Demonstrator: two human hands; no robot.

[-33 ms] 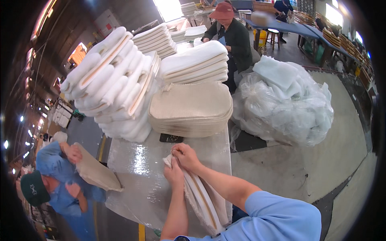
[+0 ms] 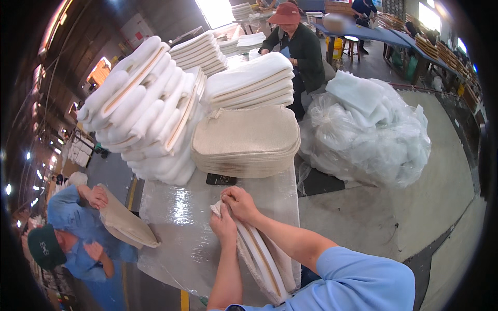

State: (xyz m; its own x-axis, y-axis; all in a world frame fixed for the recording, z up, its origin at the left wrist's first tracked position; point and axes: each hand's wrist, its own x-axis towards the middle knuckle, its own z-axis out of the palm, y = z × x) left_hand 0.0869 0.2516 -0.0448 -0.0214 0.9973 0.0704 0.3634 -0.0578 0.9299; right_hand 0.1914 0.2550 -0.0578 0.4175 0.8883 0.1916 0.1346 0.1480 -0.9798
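A long beige cloth cover stands on edge along the near right of the table, its side open lengthwise. White padding with a tan layer down its middle shows inside the opening. My left hand is closed around the far end of the cover. Just beyond it, my right hand pinches the cloth at that same end, fingers bent together. The fingertips of both hands nearly meet there, and small details between them are hidden.
The table has a shiny plastic surface. A beige cover stack, a dark phone-like slab and tall white padding piles stand beyond. Right lies a clear bag of padding. A co-worker at left holds a beige cover.
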